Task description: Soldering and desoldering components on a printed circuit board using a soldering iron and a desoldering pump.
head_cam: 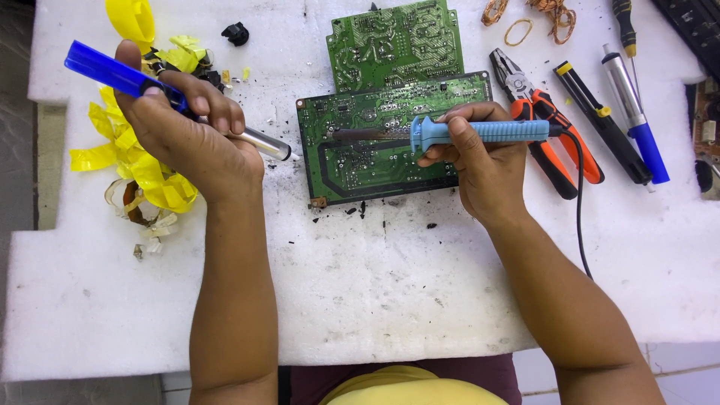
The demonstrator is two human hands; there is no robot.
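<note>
My right hand point(484, 165) grips a light blue soldering iron point(480, 131), its dark tip lying over a green circuit board point(360, 161) on the white foam surface point(375, 285). My left hand point(187, 135) holds a desoldering pump point(259, 141) with a blue plunger end and silver barrel, raised left of the board, nozzle pointing toward the board's left edge. A second green circuit board point(394, 45) lies behind the first, partly tucked under it.
Orange-handled pliers point(551, 127), a black-and-yellow tool point(600, 120), another blue-and-silver pump point(634, 112) and a screwdriver point(624, 26) lie at the right. Yellow tape scraps point(139, 161) pile at the left. Rubber bands and copper wire point(540, 15) sit at the back. Black debris dots the foam.
</note>
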